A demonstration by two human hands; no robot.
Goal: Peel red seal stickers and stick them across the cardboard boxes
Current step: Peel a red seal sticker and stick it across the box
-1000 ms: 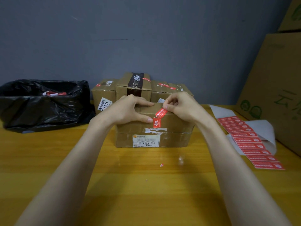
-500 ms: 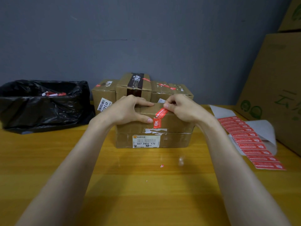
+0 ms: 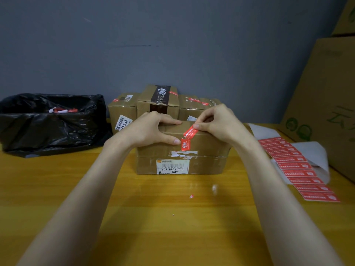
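A brown cardboard box (image 3: 203, 160) with a white shipping label stands on the yellow table in front of me. A red seal sticker (image 3: 187, 139) runs from its top over the front edge, its lower end stuck on the front face. My left hand (image 3: 153, 129) grips the box's top left, thumb pressed on the front face beside the sticker. My right hand (image 3: 215, 121) pinches the sticker's upper end over the box top. A strip of red seal stickers (image 3: 299, 169) on white backing paper lies at the right.
Three sealed cardboard boxes (image 3: 159, 100) stand behind the front box against the grey wall. A black plastic bag (image 3: 48, 121) holding red and white scraps sits at the left. Large cardboard cartons (image 3: 326, 96) lean at the right. Small paper scraps (image 3: 192, 196) lie on the table.
My right hand has shifted slightly along the sticker's upper end on the box top. My left hand and the box have stayed in place.
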